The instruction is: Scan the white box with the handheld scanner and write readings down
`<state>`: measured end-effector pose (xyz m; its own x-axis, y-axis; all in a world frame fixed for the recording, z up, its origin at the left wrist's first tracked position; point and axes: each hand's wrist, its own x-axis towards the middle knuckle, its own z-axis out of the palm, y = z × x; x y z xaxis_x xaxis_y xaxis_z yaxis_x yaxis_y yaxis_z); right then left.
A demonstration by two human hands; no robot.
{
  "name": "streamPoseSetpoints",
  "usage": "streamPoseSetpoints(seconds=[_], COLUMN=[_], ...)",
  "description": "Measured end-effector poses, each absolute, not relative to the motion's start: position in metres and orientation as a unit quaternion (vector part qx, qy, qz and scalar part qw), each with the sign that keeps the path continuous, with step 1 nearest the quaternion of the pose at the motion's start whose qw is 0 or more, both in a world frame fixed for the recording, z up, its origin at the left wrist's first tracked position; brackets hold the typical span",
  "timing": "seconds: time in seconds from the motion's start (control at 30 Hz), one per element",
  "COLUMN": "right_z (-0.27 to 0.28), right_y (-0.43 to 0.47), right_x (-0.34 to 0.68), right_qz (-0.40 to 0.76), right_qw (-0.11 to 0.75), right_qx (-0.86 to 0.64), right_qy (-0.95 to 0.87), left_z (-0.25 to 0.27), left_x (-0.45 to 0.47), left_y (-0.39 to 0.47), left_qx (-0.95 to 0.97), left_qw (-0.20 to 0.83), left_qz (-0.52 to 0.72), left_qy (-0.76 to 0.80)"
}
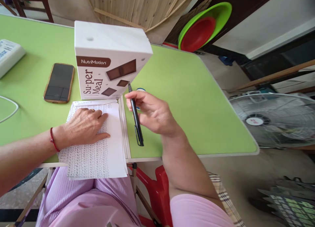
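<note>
My left hand (86, 127) lies flat, fingers a little apart, on a sheet of paper (114, 145) covered in rows of small handwriting. The sheet's lower end hangs past the table edge toward my lap, and more paper shows beneath it. In my right hand (154, 112) I hold a black pen (136, 118) between fingers and thumb. It is raised off the paper, with its grey tip pointing up and away from me. Just beyond the sheets stands a white box (113, 66) labelled NutriMotion Su-per Meal. Behind the right fingers, a small round blue-and-white object (140, 89) is partly hidden.
The green folding table (182, 79) has a seam down its middle. A smartphone (59, 82) lies left of the box, near a white device (10, 54) and a white cable (14, 105). At right stand a fan (270, 118) and green and red basins (204, 27).
</note>
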<state>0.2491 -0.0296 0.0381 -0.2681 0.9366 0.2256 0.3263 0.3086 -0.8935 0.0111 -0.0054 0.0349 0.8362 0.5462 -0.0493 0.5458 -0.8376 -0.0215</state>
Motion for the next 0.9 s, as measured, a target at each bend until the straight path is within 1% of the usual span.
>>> streamPoseSetpoints(seconds=[0.1, 0.33, 0.53, 0.67, 0.9], right_z=[0.028, -0.005, -0.012, -0.012, -0.013], right_y=[-0.031, -0.019, -0.015, -0.015, -0.018], right_x=[0.241, 0.217, 0.21, 0.206, 0.203], right_qz=[0.434, 0.445, 0.369, 0.342, 0.27], right_qw=[0.402, 0.474, 0.497, 0.488, 0.471], right_qx=[-0.436, -0.498, -0.549, -0.573, -0.585], right_qy=[-0.678, -0.574, -0.562, -0.562, -0.603], left_z=[0.034, 0.031, 0.034, 0.038, 0.038], left_x=[0.013, 0.013, 0.016, 0.019, 0.018], left_y=[-0.006, -0.009, -0.014, -0.016, -0.014], left_qx=[-0.957, -0.953, -0.941, -0.934, -0.934], left_qw=[0.006, 0.004, -0.021, -0.038, -0.058], left_qz=[0.017, 0.014, 0.06, 0.09, 0.097], left_qy=[-0.29, -0.303, -0.332, -0.344, -0.338])
